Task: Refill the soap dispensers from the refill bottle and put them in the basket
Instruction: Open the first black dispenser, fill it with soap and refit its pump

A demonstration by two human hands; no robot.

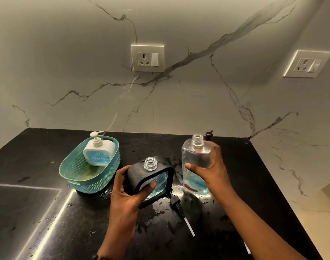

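Note:
My left hand grips a black-framed soap dispenser, tilted, with its clear neck uncapped and blue soap inside. My right hand holds the clear refill bottle upright with its cap off; a little blue liquid sits at its bottom. The two are apart, side by side above the black counter. A black pump head with its tube lies on the counter just below the dispenser. A white-framed dispenser with its pump on stands in the teal basket at the left.
Water or soap drops wet the counter around the hands. A small dark cap rests behind the refill bottle near the marble wall. Two wall sockets are above. The counter's right edge drops off beside my right arm.

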